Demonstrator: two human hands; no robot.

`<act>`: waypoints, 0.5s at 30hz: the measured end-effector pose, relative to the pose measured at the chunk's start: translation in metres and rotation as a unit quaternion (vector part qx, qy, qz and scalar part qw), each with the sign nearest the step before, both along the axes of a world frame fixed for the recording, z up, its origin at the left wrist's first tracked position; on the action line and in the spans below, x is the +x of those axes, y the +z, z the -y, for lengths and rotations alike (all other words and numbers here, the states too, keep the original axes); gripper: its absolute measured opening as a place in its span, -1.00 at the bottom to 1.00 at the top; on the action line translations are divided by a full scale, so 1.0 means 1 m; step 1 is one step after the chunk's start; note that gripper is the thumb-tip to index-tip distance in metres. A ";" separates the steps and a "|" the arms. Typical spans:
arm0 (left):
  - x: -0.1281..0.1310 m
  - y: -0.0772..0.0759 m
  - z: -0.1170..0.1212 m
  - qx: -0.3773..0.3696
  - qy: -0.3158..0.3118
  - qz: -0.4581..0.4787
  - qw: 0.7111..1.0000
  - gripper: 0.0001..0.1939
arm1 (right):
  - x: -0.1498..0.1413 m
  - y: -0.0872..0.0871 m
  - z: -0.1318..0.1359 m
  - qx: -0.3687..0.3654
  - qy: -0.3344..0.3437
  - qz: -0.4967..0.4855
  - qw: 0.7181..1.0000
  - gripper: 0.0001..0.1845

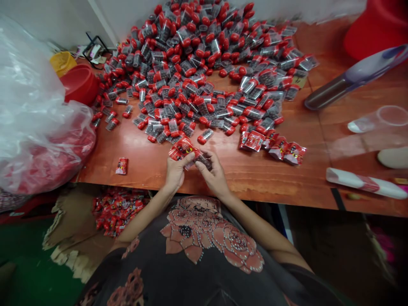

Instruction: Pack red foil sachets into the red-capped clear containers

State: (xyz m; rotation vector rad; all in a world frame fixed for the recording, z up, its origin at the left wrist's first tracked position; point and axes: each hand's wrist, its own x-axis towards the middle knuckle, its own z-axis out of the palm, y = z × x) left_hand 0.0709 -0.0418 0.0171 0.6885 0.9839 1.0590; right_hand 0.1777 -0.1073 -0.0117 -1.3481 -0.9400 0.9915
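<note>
My left hand (175, 173) is closed on a shiny red printed packet (182, 148), its thumb lying across the lower edge. Close beside it, my right hand (217, 177) pinches a small clear tube with dark contents (205, 162), mostly covered by the fingers. The tube meets the packet's right end; whether it is inside cannot be made out. Just beyond both hands lies a big heap of red-capped clear tubes (191, 87). One such tube (205, 136) rests slightly apart at the heap's front edge.
Red packets (254, 141) lie right of my hands, and a single packet (121, 165) lies left. Below the table edge, a cardboard box (75, 227) holds many packets. A plastic bag (38, 127), red bowl (79, 84), sealer-like purple-and-grey tool (353, 78) and clear cup (392, 115) surround the heap.
</note>
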 end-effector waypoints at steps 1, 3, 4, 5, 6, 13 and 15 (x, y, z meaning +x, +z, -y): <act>-0.001 0.001 -0.002 0.003 0.009 0.004 1.000 -0.69 | 0.002 0.001 0.000 -0.001 0.020 0.005 1.000 -0.55; -0.002 0.002 -0.005 0.003 0.013 0.010 1.000 -0.68 | 0.005 0.002 0.000 0.005 0.037 0.019 0.999 -0.56; -0.003 0.002 -0.005 0.000 0.010 0.011 1.000 -0.68 | 0.006 0.002 0.000 0.015 0.031 0.030 0.999 -0.57; -0.003 0.002 -0.005 -0.004 0.005 0.012 1.000 -0.67 | 0.005 0.002 0.000 0.028 0.022 0.041 0.999 -0.57; -0.003 0.002 -0.004 -0.008 -0.001 0.013 1.000 -0.68 | 0.005 0.002 0.001 0.038 0.014 0.051 0.998 -0.55; -0.008 0.000 -0.005 -0.003 -0.018 0.017 1.000 -0.67 | 0.008 0.007 0.003 0.065 0.048 0.155 0.985 -0.49; -0.012 0.001 -0.012 0.018 0.007 0.005 1.000 -0.67 | 0.011 0.007 0.003 0.081 0.049 0.190 0.977 -0.48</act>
